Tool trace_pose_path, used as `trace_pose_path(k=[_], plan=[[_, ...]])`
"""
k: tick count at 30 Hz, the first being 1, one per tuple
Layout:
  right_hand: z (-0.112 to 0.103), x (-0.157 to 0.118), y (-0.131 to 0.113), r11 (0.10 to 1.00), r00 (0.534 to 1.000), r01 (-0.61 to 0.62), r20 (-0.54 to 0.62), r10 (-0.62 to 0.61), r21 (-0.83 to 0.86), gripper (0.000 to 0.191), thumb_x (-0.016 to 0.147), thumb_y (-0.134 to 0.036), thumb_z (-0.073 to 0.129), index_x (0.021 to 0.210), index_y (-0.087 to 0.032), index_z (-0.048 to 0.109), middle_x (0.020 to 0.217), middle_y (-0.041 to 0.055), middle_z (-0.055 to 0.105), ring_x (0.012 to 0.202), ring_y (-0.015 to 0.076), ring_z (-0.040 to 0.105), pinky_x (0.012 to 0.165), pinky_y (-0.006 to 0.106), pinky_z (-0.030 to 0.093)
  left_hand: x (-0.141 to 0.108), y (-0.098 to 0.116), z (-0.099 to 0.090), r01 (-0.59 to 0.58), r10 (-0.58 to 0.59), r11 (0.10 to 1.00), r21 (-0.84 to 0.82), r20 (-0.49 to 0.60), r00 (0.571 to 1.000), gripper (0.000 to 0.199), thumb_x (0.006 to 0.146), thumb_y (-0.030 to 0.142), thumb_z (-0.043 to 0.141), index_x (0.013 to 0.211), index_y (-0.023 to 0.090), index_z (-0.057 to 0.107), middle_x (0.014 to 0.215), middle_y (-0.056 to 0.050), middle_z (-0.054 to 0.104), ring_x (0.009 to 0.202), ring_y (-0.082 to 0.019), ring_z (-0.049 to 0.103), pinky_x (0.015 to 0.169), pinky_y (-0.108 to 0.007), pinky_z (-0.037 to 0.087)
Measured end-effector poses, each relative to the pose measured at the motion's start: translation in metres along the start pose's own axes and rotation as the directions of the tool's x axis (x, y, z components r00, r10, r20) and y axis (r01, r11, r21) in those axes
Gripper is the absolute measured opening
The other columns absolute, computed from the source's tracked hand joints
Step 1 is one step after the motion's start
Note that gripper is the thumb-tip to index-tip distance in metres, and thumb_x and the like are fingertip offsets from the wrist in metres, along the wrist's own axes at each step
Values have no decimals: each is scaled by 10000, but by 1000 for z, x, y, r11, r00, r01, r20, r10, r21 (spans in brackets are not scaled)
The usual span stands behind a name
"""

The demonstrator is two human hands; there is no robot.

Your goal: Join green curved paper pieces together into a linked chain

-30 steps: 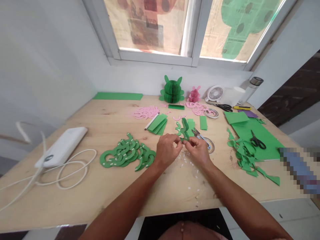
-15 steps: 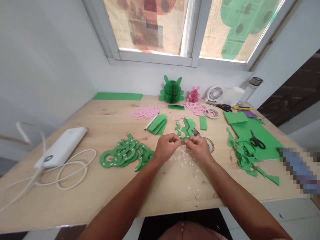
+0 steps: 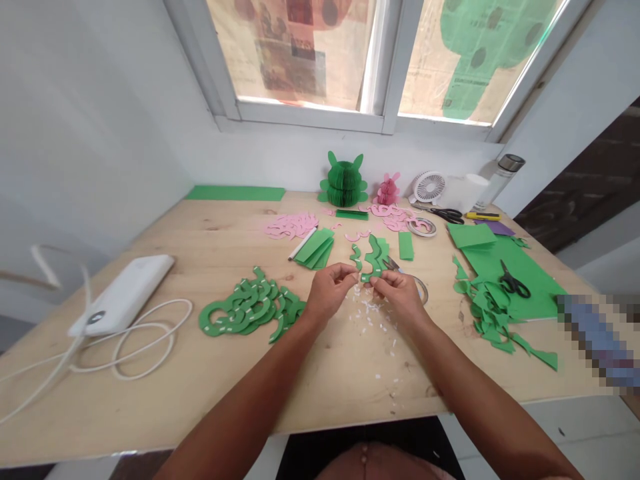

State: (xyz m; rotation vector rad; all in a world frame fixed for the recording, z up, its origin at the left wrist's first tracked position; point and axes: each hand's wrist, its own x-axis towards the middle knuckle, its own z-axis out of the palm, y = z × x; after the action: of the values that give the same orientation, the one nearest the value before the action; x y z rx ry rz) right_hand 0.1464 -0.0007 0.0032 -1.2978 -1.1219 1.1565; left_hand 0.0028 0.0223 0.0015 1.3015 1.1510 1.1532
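Note:
My right hand (image 3: pixel 397 292) pinches the lower end of a wavy green paper piece (image 3: pixel 373 257) that has small white tape bits on it. Just left of that piece, my left hand (image 3: pixel 330 290) has its thumb and fingertips pressed together; what they hold, if anything, is too small to name. A smaller green curved piece (image 3: pixel 355 256) lies beyond my left fingertips. Small white scraps (image 3: pixel 370 307) are scattered on the table between my hands. Left of my left hand is a pile of green curved pieces (image 3: pixel 250 307) with white tape bits.
Folded green papers (image 3: pixel 315 249), pink cutouts (image 3: pixel 291 225) and tape rolls (image 3: pixel 422 227) lie beyond my hands. Black scissors (image 3: pixel 515 280) rest on green sheets at right, near green offcuts (image 3: pixel 493 307). A white power bank (image 3: pixel 125 293) with a cable is at left. Paper figures (image 3: pixel 344 183) stand behind.
My left hand has moved slightly left, away from the green piece, and a gap now shows between my fingertips. The green piece remains in my right hand.

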Motion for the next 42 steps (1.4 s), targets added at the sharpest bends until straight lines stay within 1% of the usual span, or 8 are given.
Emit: trace_pose_path(k=[6,10,16,20,24,29,35,42], plan=[[-2,0,1,1000,999,-11,43,11,-13,271,647,-384,652,526,-163,552,445,-32,525,410,79,403,430,214,276,0,-1,-1,120,-99,982,-147,146,984,240,594,367,698,683,147,662,634,-26,667,667,-176,624,658,-284,481],[-3,0,1,1000,998,0,63,1,-21,255,662,-366,643,543,-162,547,466,-31,539,421,74,404,433,208,285,-1,-3,-3,133,-108,977,-165,150,983,219,602,361,700,645,152,650,608,-10,652,619,-154,615,668,-283,484],[-3,0,-1,996,999,23,39,-20,-85,276,662,-391,640,546,-166,532,470,-33,528,429,84,430,431,207,307,1,-4,-4,109,-97,990,-90,128,987,246,618,394,677,645,150,660,622,-23,663,643,-169,616,659,-287,483],[-4,2,1,989,999,40,-22,-43,-141,260,655,-415,637,690,-164,581,536,-16,571,473,114,490,456,224,366,0,-3,-3,21,-20,1000,-2,60,998,201,639,350,653,647,150,663,614,-11,657,598,-146,592,596,-253,464],[-5,3,2,983,995,64,-59,-75,-174,237,680,-396,612,723,-169,560,560,-4,589,471,114,498,464,229,388,-3,1,-3,-138,144,969,203,-15,989,143,690,278,596,617,166,648,611,6,654,608,-144,591,606,-249,461],[-2,1,6,981,994,91,68,-80,-169,182,702,-349,592,691,-169,569,537,-8,575,466,110,484,461,227,387,-8,1,0,-317,348,864,392,-9,938,108,721,200,561,667,184,653,717,-16,695,724,-163,628,728,-282,471],[2,0,9,994,994,61,96,-52,-95,187,705,-350,600,681,-166,576,547,-11,588,466,101,485,484,226,395,-10,-2,3,-377,415,819,432,7,910,105,725,168,558,673,188,647,729,-26,697,735,-167,639,721,-283,476],[2,1,8,998,997,15,81,-11,-54,199,699,-350,610,638,-167,563,514,-19,576,439,89,466,457,215,366,-10,-4,4,-390,417,822,414,28,908,105,728,172,562,684,185,656,729,-21,695,717,-162,635,704,-276,467]])
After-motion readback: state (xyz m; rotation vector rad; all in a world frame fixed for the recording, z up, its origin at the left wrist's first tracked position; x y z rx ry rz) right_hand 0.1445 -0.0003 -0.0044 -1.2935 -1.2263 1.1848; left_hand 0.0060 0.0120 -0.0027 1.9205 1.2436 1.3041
